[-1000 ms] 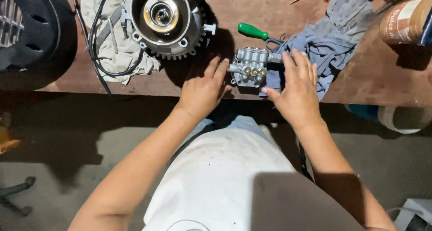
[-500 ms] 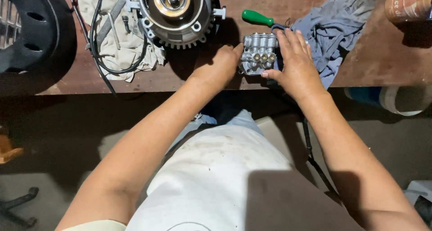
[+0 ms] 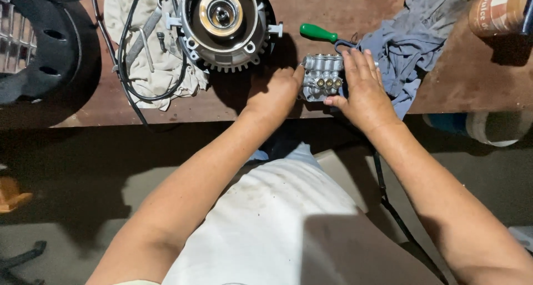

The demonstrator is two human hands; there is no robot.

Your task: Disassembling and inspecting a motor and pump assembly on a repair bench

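Still clamped since a moment ago, my left hand (image 3: 276,93) curled against the grey metal valve block (image 3: 322,77), right hand (image 3: 363,88) fingers spread over it, brass ports showing, on the workbench (image 3: 455,85) edge

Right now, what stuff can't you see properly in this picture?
Head view only:
- Metal pump block: its right side is hidden under the right hand.
- Left hand: fingertips tucked behind the knuckles.
- Green-handled tool: tip hidden by the grey rag.
- Black cover and can: cut off by edges.
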